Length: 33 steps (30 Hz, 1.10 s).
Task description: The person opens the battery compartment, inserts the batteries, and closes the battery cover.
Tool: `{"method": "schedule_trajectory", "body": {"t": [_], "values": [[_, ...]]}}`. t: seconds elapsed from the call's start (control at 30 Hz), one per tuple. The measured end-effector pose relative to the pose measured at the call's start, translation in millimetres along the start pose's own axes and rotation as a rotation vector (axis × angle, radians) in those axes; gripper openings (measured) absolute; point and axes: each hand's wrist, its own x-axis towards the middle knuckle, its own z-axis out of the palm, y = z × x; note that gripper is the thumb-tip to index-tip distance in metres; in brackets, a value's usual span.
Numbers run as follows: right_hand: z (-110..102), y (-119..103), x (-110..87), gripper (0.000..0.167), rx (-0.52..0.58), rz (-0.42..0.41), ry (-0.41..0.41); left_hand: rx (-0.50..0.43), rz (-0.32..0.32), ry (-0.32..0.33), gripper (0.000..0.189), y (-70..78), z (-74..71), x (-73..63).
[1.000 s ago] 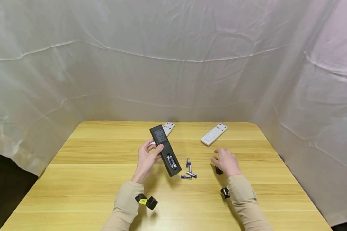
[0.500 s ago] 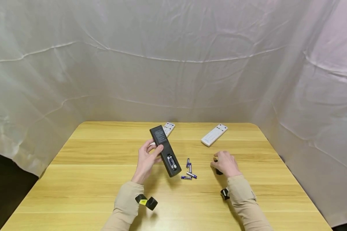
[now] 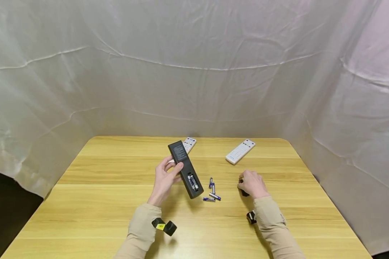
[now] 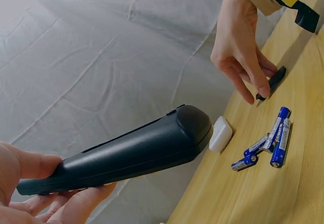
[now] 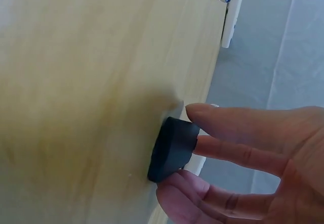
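Note:
My left hand (image 3: 163,178) holds a black remote control (image 3: 188,166) above the table, back side up, with the thumb across it. Its battery compartment is uncovered, and batteries (image 3: 192,181) lie inside. To the right, my right hand (image 3: 253,184) pinches a small black battery cover (image 5: 174,150) close over the tabletop. In the right wrist view the thumb and fingers meet the cover's edges; in the left wrist view the cover (image 4: 276,82) stands tilted under the fingertips. Several loose blue-and-white batteries (image 3: 215,196) lie between the hands, some touching.
A white remote control (image 3: 240,151) lies buttons up at the back right of the wooden table (image 3: 103,201). Another white remote (image 3: 190,143) lies at the back, partly hidden behind the black one. A pale curtain (image 3: 194,90) surrounds the table's back and sides.
My right hand has lowered slightly and its fingers have closed on the battery cover. The left hand and black remote have stayed in place.

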Motion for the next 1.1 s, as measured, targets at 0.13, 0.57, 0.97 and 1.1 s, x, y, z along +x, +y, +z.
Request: {"method": "schedule_trajectory", "body": {"t": [0.13, 0.57, 0.97, 1.1], "values": [[0.7, 0.7, 0.7, 0.009, 0.002, -0.015, 0.012, -0.005, -0.002, 0.002, 0.043, 0.0, 0.2, 0.1], [3.8, 0.0, 2.1, 0.035, 0.050, 0.002, 0.041, 0.005, 0.004, -0.013, 0.044, 0.9, -0.6, -0.1], [4.8, -3.0, -0.4, 0.033, 0.110, -0.054, 0.128, 0.008, 0.003, -0.006, 0.044, 0.2, -0.4, 0.0], [5.5, -5.1, -1.0, 0.030, 0.133, -0.060, 0.148, 0.004, 0.003, -0.005, 0.044, -0.1, -0.4, 0.4]]}}
